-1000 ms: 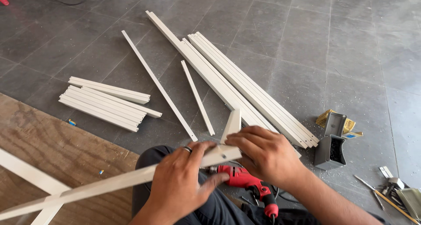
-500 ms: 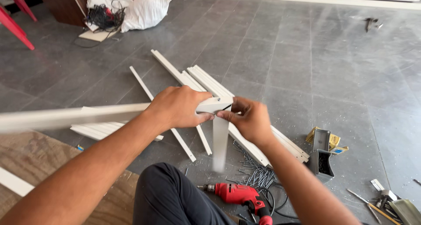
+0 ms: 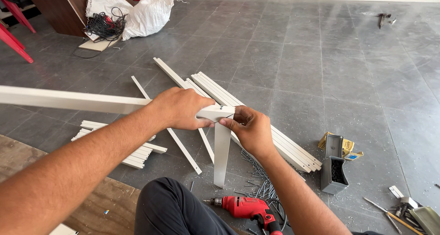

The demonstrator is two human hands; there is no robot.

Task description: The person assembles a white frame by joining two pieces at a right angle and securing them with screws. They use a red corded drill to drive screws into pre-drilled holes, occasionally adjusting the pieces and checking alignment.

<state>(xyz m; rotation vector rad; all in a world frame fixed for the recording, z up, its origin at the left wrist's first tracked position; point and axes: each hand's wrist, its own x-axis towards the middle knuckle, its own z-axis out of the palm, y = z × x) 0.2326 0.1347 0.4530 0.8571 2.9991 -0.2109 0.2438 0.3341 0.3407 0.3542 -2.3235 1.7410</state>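
— White wooden slat frame (image 3: 91,101): held up off the floor, long rail running in from the left edge, short upright piece (image 3: 222,157) hanging down from its right end.

— Left hand (image 3: 179,109)?

— Closed over the rail just short of the corner, fingers wrapped, thumb underneath. Right hand (image 3: 251,129) pinching the corner where the short piece meets the rail, fingertips pressed on the joint.

— How far along?

— Looks like one corner already joined, since the upright hangs without other support. Plenty left, probably: short slats stacked (image 3: 123,148) on the floor to the left, long slats bundled (image 3: 256,120) beyond the hands, loose nails (image 3: 261,180) scattered under the right wrist, red drill (image 3: 250,208) lying idle by the knee. Grey box of fasteners (image 3: 333,171) standing further right.

— Changed from a second ago?

— Then held low over the lap, rail slanting down to the left across the plywood. Now raised and nearly level, short piece swung from pointing up to pointing down. View tipped up too: white sack (image 3: 146,13) and cable tangle (image 3: 103,26) at top left now showing.
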